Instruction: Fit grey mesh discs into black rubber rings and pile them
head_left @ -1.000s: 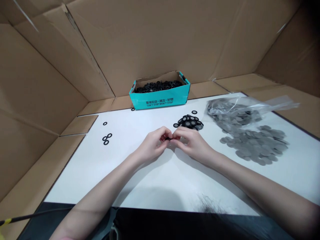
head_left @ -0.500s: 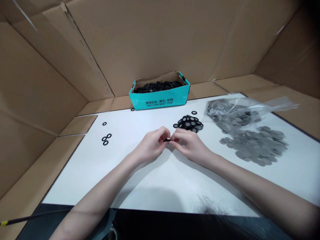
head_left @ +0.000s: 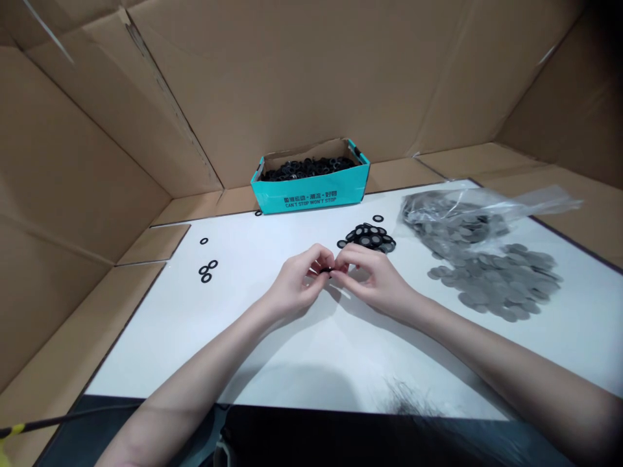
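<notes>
A small black ring (head_left: pixel 327 270) is pinched between my two hands above the white table, mostly covered by the fingers. On its left side, the thumb and fingertips of my left hand (head_left: pixel 300 277) close on it. From the right, my right hand (head_left: pixel 372 275) pinches the same ring with thumb and forefinger. Whether a grey disc sits inside the ring cannot be made out. Just beyond my right hand lies a pile of black rings with grey centres (head_left: pixel 365 240). To the right spreads a heap of loose grey discs (head_left: pixel 506 285).
A turquoise box (head_left: pixel 311 196) full of black rings stands at the back. A clear plastic bag (head_left: pixel 452 220) of grey discs lies at the back right. Several loose black rings (head_left: pixel 206 277) rest on the left of the white table (head_left: pixel 175 350). Cardboard walls (head_left: pixel 311 78) surround it.
Both hands stay together at nearly the same spot. The fingers have shifted slightly around the black ring, and its tilt looks a little different.
</notes>
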### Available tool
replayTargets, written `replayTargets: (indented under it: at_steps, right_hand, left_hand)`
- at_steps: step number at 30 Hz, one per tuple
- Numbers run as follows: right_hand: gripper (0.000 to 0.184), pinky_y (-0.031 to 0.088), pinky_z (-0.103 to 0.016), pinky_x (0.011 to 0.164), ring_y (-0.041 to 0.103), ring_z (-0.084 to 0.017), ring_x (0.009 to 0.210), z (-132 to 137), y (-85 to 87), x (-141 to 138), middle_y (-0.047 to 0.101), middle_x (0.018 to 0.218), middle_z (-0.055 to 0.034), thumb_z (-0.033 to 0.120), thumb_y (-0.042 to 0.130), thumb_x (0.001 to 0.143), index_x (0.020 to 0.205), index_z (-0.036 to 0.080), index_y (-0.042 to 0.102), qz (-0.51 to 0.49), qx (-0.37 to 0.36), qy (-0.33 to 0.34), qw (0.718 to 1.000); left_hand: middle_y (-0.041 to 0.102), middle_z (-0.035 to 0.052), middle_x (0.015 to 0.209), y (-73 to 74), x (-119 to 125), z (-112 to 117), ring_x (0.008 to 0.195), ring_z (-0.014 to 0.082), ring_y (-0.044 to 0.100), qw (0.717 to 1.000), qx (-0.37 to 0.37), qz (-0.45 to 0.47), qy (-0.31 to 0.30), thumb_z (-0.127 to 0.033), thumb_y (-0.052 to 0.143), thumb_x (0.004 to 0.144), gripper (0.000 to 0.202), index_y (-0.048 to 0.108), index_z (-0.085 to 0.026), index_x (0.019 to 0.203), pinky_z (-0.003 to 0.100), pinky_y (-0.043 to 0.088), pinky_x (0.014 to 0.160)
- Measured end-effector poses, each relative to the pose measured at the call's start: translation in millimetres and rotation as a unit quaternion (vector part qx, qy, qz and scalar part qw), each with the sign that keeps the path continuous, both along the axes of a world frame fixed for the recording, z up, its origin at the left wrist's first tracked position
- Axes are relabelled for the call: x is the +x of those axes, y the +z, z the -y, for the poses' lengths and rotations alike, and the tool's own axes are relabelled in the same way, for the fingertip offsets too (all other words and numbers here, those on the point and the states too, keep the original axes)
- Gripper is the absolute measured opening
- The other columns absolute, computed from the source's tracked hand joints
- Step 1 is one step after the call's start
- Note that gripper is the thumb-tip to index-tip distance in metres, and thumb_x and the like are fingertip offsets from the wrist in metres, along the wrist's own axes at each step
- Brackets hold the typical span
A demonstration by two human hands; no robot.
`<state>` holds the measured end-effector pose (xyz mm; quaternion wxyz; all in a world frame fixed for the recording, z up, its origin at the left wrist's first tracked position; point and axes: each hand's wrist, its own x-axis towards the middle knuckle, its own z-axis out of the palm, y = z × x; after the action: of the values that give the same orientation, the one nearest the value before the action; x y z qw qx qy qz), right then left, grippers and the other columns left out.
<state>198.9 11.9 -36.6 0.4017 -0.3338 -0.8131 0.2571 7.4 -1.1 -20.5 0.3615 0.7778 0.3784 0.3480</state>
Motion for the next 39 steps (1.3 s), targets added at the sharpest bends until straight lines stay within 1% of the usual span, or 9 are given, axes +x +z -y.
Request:
replayTargets:
  at_steps: [3,5,10,15,18,22,27,34,39]
  right_hand:
    - [0.015,0.041,-0.030,0.068,0.055,-0.016,0.073,1,0.7,-1,0.058,0.077,-0.0027,0.016,0.055,0.087,0.073,0.020,0.056,0.000,0.038,0.003,0.999]
    - [0.013,0.041,-0.029,0.068,0.056,-0.016,0.074,2,2.4,-1,0.059,0.077,-0.0029,0.017,0.055,0.087,0.075,0.020,0.058,-0.015,0.019,-0.003,1.000]
    - [0.016,0.040,-0.027,0.060,0.054,-0.014,0.069,0,6.7,-1,0.062,0.076,-0.0027,0.031,0.058,0.087,0.078,0.018,0.063,-0.068,-0.138,-0.020,0.988]
    - [0.029,0.040,-0.023,0.048,0.050,-0.011,0.059,0,8.4,-3,0.057,0.070,0.0006,0.047,0.064,0.081,0.082,0.018,0.061,-0.132,-0.335,0.035,0.932]
    - [0.032,0.038,-0.022,0.047,0.050,-0.010,0.057,1,9.6,-4,0.056,0.069,0.0016,0.047,0.069,0.076,0.084,0.018,0.061,-0.142,-0.392,0.044,0.908]
    - [0.033,0.038,-0.023,0.051,0.051,-0.009,0.057,3,9.9,-6,0.056,0.066,0.0022,0.047,0.073,0.074,0.077,0.017,0.059,-0.164,-0.406,0.054,0.897]
    - [0.031,0.038,-0.025,0.054,0.050,-0.010,0.058,4,11.2,-7,0.055,0.064,0.0026,0.046,0.072,0.074,0.075,0.018,0.059,-0.155,-0.405,0.058,0.899]
    - [0.033,0.040,-0.025,0.057,0.050,-0.011,0.061,1,11.2,-5,0.056,0.066,0.0009,0.049,0.069,0.077,0.070,0.018,0.058,-0.132,-0.387,0.075,0.910]
    - [0.032,0.041,-0.025,0.055,0.052,-0.011,0.061,0,10.6,-2,0.058,0.068,0.0002,0.048,0.068,0.077,0.072,0.019,0.056,-0.134,-0.378,0.077,0.913]
  left_hand:
    - [0.063,0.0024,0.092,2.5,0,-1,0.084,0.0127,0.062,1.000,-0.014,0.016,-0.009,-0.013,0.053,0.086,0.008,0.053,-0.018,0.092,0.027,0.052,0.076]
    - [0.063,0.0027,0.091,4.4,0,-1,0.084,0.0131,0.063,0.999,-0.009,0.035,-0.006,-0.015,0.054,0.088,0.006,0.054,-0.018,0.093,0.028,0.054,0.079]
    - [0.065,0.0055,0.100,3.6,-1,-2,0.088,0.0148,0.063,0.994,0.102,0.038,0.006,-0.017,0.066,0.085,0.022,0.057,-0.019,0.105,0.030,0.054,0.083]
    - [0.068,0.0048,0.098,-0.7,-4,-4,0.085,0.0140,0.065,0.978,0.208,0.026,0.016,-0.021,0.071,0.085,0.026,0.058,-0.020,0.108,0.027,0.055,0.079]
    - [0.068,0.0037,0.095,-0.2,-3,-3,0.082,0.0135,0.066,0.965,0.260,0.030,0.031,-0.025,0.074,0.084,0.031,0.057,-0.020,0.109,0.026,0.056,0.076]
    - [0.070,0.0031,0.092,2.5,-1,-2,0.079,0.0136,0.068,0.946,0.322,0.012,0.040,-0.025,0.071,0.087,0.024,0.058,-0.020,0.106,0.026,0.056,0.072]
    - [0.072,0.0029,0.090,2.5,-1,-1,0.078,0.0142,0.070,0.927,0.373,-0.008,0.036,-0.025,0.068,0.089,0.020,0.058,-0.021,0.105,0.027,0.057,0.071]
    - [0.074,0.0066,0.102,-1.1,-3,-2,0.090,0.0171,0.071,0.923,0.383,-0.038,0.010,-0.021,0.064,0.092,0.025,0.057,-0.020,0.115,0.030,0.057,0.079]
    - [0.073,0.0059,0.100,-0.8,-2,-4,0.089,0.0171,0.067,0.927,0.371,-0.039,-0.020,-0.017,0.057,0.095,0.024,0.056,-0.022,0.119,0.031,0.056,0.079]
